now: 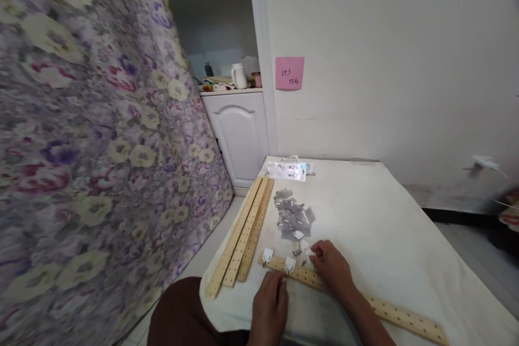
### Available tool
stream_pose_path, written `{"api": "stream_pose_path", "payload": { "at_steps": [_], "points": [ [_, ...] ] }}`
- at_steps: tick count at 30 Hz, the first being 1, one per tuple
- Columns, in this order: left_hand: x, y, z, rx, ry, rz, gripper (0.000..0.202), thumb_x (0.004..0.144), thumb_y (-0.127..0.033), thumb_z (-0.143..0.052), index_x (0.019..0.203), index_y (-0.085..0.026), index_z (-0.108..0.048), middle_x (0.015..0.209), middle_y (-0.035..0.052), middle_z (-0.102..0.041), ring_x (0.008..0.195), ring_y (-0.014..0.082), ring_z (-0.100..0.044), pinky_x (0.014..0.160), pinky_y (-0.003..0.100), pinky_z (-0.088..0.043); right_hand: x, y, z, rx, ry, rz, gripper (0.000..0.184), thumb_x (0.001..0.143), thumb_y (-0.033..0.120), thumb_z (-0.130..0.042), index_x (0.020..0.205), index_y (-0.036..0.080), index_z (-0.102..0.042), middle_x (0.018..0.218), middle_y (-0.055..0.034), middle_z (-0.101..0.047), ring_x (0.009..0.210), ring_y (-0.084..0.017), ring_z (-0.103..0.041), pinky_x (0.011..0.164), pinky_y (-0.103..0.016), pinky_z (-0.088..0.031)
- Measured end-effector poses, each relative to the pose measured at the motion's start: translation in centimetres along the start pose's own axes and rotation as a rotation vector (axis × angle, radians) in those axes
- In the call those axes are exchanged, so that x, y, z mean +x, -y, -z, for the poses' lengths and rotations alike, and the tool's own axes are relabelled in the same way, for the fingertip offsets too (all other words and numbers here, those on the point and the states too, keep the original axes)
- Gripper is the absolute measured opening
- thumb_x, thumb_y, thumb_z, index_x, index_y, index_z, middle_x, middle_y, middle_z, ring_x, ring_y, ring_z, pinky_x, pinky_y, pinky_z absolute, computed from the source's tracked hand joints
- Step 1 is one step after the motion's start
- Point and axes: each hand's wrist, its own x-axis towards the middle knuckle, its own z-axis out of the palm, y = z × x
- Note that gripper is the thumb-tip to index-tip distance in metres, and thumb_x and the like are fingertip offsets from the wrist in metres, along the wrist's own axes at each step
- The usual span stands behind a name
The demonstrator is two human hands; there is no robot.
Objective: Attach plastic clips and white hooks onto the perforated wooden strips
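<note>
Several packets, contents unclear, beyond hands

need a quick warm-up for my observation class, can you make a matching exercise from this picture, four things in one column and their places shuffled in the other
Things
1. pink sticky note
2. white handled jug
3. left hand
4. three perforated wooden strips

Places
A. above the white cabinet door
B. lengthwise along the table's left side
C. stuck on the wall
D. just below a white hook on the separate strip

Pairs: 1-C, 2-A, 3-D, 4-B
</note>
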Motion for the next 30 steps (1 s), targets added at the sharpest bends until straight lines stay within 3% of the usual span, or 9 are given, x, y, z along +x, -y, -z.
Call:
{"api": "stream_pose_path", "payload": {
  "at_steps": [4,8,13,18,22,30],
  "points": [
    [0.1,-0.3,0.1,0.001,-0.013,-0.018,0.017,0.090,-0.022,-0.045,0.101,-0.022,-0.058,0.090,0.0043,-0.063,0.087,0.0178,-0.061,0.078,0.029,-0.050,-0.1,-0.1,0.0,0.028,-0.028,-0.034,0.011,0.070,0.022,-0.054,0.081,0.023,-0.056,0.087,0.0001,-0.062,0.079,-0.016,-0.057,0.067,-0.025,-0.035],
    [0.2,-0.6,0.2,-0.001,-0.024,-0.030,0.017,0.089,-0.023,-0.046,0.101,-0.022,-0.059,0.091,0.0045,-0.064,0.087,0.0182,-0.062,0.078,0.029,-0.050,0.2,-0.8,-0.2,0.119,0.016,-0.039,0.004,0.070,0.024,-0.054,0.074,0.023,-0.054,0.073,0.0016,-0.063,0.070,-0.016,-0.057,0.062,-0.025,-0.035],
    [0.2,-0.4,0.2,-0.004,-0.005,-0.005,0.017,0.090,-0.024,-0.045,0.100,-0.022,-0.058,0.090,0.0040,-0.063,0.087,0.0178,-0.062,0.078,0.029,-0.050,1.2,-2.1,-0.6,0.403,0.042,0.016,0.008,0.066,0.027,-0.057,0.072,0.022,-0.055,0.065,0.0017,-0.060,0.063,-0.015,-0.054,0.060,-0.025,-0.037],
    [0.2,-0.7,0.3,-0.011,0.010,-0.014,0.017,0.090,-0.024,-0.045,0.102,-0.022,-0.058,0.093,0.0041,-0.063,0.089,0.0177,-0.061,0.080,0.029,-0.049,1.8,-3.3,0.6,0.729,0.202,-0.023,0.018,0.064,0.032,-0.058,0.077,0.020,-0.056,0.054,0.0066,-0.049,0.044,-0.009,-0.039,0.047,-0.023,-0.028],
    [-0.1,-1.4,0.7,-0.007,-0.009,-0.009,0.017,0.090,-0.025,-0.045,0.100,-0.021,-0.058,0.089,0.0039,-0.062,0.084,0.0172,-0.061,0.076,0.028,-0.050,0.9,-3.8,1.9,0.745,0.275,0.004,0.016,0.065,0.029,-0.060,0.076,0.018,-0.058,0.051,0.0078,-0.045,0.044,-0.007,-0.035,0.046,-0.021,-0.024],
    [0.0,-1.4,0.9,0.033,-0.031,0.119,0.020,0.086,-0.032,-0.050,0.100,-0.019,-0.057,0.074,-0.0008,-0.057,0.062,0.0136,-0.056,0.060,0.025,-0.049,-0.3,-4.6,2.0,0.692,0.305,0.028,0.011,0.065,0.023,-0.058,0.074,0.016,-0.060,0.056,0.0041,-0.054,0.052,-0.010,-0.046,0.052,-0.023,-0.031]
  ]
}}
